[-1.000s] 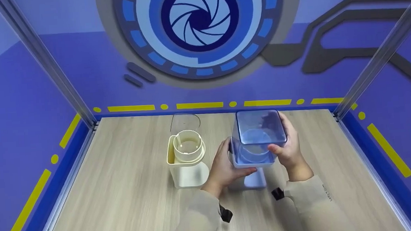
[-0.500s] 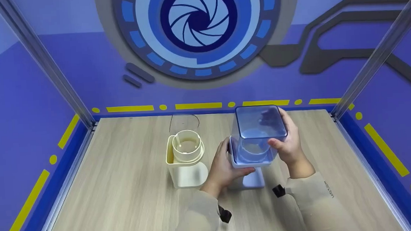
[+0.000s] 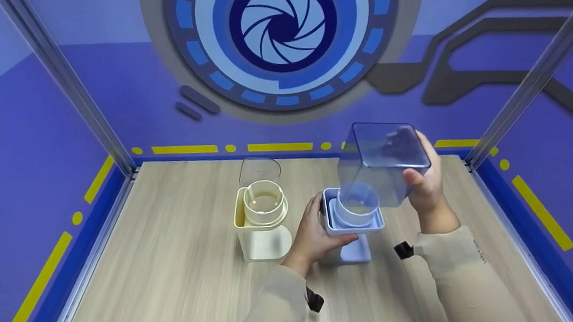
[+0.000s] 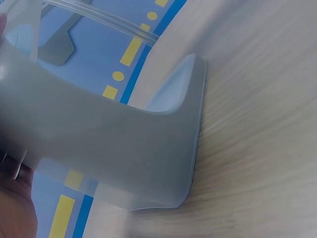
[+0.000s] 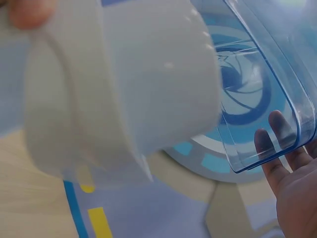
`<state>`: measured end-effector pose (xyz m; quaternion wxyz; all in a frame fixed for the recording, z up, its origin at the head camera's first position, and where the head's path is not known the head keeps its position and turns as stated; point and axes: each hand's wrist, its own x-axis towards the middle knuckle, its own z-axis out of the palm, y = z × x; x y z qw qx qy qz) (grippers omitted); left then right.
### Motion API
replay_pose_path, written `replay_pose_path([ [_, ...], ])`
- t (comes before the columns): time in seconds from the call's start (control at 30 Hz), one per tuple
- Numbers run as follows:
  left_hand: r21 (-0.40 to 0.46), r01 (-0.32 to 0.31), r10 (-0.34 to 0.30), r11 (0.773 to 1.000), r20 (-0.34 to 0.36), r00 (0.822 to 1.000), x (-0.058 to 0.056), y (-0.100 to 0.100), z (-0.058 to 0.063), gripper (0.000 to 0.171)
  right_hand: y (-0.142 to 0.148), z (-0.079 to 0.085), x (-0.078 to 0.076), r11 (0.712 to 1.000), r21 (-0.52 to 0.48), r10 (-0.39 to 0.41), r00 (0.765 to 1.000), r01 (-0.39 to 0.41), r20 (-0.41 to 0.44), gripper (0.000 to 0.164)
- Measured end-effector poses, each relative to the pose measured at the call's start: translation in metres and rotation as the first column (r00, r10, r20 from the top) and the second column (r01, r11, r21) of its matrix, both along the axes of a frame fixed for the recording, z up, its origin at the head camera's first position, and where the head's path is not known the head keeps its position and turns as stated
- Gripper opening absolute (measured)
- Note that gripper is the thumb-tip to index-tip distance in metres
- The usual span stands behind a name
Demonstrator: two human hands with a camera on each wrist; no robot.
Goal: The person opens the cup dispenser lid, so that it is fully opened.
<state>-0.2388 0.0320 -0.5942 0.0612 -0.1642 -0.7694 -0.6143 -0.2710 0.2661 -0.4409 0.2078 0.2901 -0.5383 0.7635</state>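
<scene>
A light blue dispenser base [image 3: 355,250] stands on the table, with a square upper tray and a raised round collar [image 3: 358,214]. My left hand [image 3: 316,234] grips the side of that tray; in the left wrist view its curved body [image 4: 124,144] reaches down to the tabletop. Up and to the right, my right hand [image 3: 427,182] holds a see-through blue square container [image 3: 385,150] by its side, thumb in front. Tilted, the container overlaps the collar in the head view. The right wrist view shows a gap between the collar [image 5: 163,74] and most of the container [image 5: 282,89].
Left of the blue base stands a similar cream dispenser base [image 3: 265,244] with its own round collar [image 3: 264,207]. Behind it is a clear, thin-edged piece [image 3: 259,170]. Blue printed walls [image 3: 284,116] and metal posts [image 3: 78,94] bound the wooden table [image 3: 173,267].
The see-through container has come up off the tray, moving up and right with my right hand and tilting. My left hand keeps its grip on the base.
</scene>
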Motion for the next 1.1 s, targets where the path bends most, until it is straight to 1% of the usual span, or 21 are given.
replay_pose_path([
  [0.2,-0.006,-0.005,0.006,1.000,0.023,1.000,-0.001,0.001,0.002,0.128,0.005,0.007,-0.011,0.996,-0.091,-0.007,1.000,0.006,-0.010,0.081],
  [0.33,0.002,-0.009,0.009,1.000,0.006,1.000,-0.002,0.002,0.000,0.128,0.007,0.009,-0.017,0.990,-0.137,-0.045,0.999,0.044,0.002,0.077],
  [0.47,0.003,-0.010,0.010,1.000,-0.011,1.000,-0.003,0.003,-0.002,0.128,0.010,0.012,-0.025,0.986,-0.147,-0.071,0.997,0.072,0.016,0.074],
  [0.6,-0.008,-0.007,0.007,1.000,0.000,1.000,-0.002,0.003,-0.001,0.130,0.016,0.018,-0.036,0.988,-0.078,-0.132,0.991,0.133,0.013,0.076],
  [0.8,-0.012,-0.012,0.012,1.000,-0.006,1.000,-0.003,0.005,-0.001,0.130,0.024,0.022,-0.052,0.979,-0.009,-0.202,0.979,0.202,0.025,0.079],
  [0.97,-0.006,-0.011,0.011,1.000,-0.004,1.000,-0.001,0.004,-0.002,0.131,0.029,0.014,-0.064,0.979,0.005,-0.203,0.975,0.204,0.089,0.082],
  [1.1,-0.015,-0.025,0.025,1.000,-0.002,1.000,0.002,0.001,-0.004,0.132,0.032,0.005,-0.072,0.977,0.067,-0.210,0.968,0.202,0.137,0.077],
])
